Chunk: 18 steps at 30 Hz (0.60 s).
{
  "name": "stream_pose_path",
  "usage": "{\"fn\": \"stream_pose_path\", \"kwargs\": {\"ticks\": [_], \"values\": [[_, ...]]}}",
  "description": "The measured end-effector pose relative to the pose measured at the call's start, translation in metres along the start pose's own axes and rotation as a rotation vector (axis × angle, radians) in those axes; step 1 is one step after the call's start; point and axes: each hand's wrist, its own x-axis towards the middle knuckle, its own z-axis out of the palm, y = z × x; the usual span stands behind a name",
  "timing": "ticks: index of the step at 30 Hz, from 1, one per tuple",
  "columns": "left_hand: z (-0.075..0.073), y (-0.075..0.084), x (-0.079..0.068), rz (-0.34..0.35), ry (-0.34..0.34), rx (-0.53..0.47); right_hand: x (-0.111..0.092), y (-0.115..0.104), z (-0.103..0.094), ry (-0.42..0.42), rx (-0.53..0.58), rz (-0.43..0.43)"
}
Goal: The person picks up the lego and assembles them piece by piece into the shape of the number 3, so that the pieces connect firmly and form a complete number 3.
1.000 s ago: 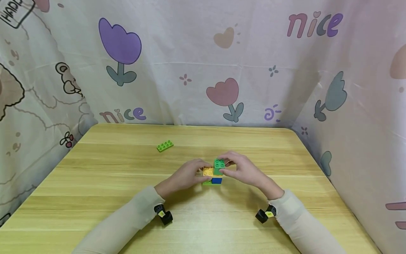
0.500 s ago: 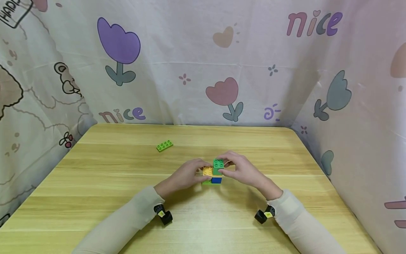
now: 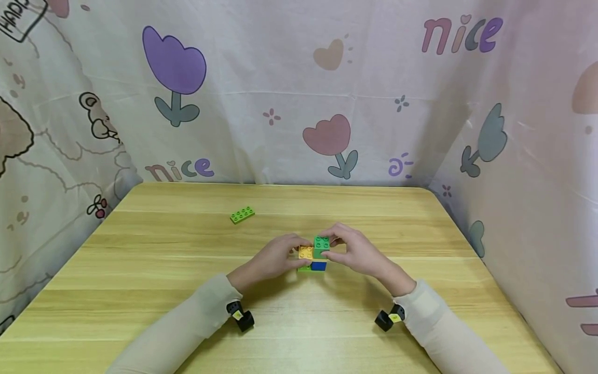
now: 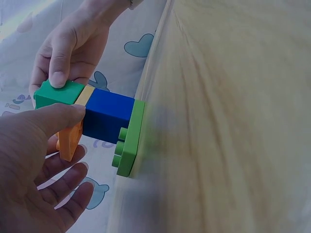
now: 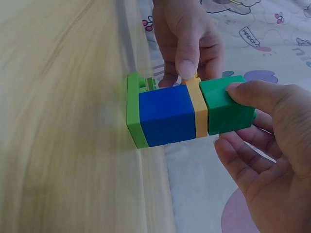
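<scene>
A small stack of toy building bricks stands mid-table in the head view. Its base is a light green plate [image 3: 304, 268] [image 4: 131, 150], with studs showing beside the blue brick [image 3: 319, 266] [image 5: 167, 116] on it. Across the top of the blue brick lies a yellow-orange plate [image 3: 306, 251] [image 5: 198, 109], pinched at its left part by my left hand [image 3: 275, 255]. My right hand [image 3: 357, 251] pinches a green brick [image 3: 321, 242] [image 5: 226, 107] on the right end of that plate. A thin dark line runs between them in the right wrist view.
A loose light green studded plate [image 3: 242, 214] lies behind and left of the stack on the wooden table [image 3: 140, 249]. Printed cloth [image 3: 261, 67] hangs behind the table and along both sides.
The green brick has shifted slightly left and then a little down onto the yellow-orange plate, with my right hand still on it. My left hand has stayed in place.
</scene>
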Motion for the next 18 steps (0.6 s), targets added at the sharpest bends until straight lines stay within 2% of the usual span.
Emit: {"fn": "stream_pose_path", "kwargs": {"ticks": [10,14,18], "values": [[0.001,0.000,0.000,-0.017,-0.003,0.000,0.001,-0.010,-0.003,-0.040,-0.050,0.013],[0.001,0.000,0.001,-0.018,-0.003,-0.003,0.002,-0.010,-0.003,-0.047,-0.028,0.047],[0.001,0.000,0.001,-0.018,-0.007,0.000,0.002,-0.007,-0.002,-0.046,0.041,0.067]]}}
